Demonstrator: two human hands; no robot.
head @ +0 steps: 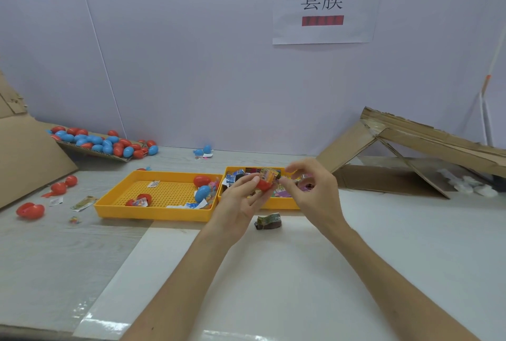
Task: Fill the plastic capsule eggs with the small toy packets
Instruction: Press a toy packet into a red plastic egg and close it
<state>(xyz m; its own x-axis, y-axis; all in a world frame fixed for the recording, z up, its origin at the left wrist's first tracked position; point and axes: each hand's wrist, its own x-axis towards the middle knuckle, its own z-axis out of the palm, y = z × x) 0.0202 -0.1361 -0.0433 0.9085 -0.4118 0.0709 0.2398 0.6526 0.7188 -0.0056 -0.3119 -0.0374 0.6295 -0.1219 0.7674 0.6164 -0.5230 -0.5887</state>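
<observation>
Left hand grips a red egg holding a packet, right hand pinches that packet; left tray holds eggs, right tray packets.

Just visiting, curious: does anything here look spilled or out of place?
Yes: open red eggs and loose packets lie scattered on the table left of the yellow trays, a crumpled packet sits alone on the white sheet, and the cardboard box at right looks torn.
</observation>
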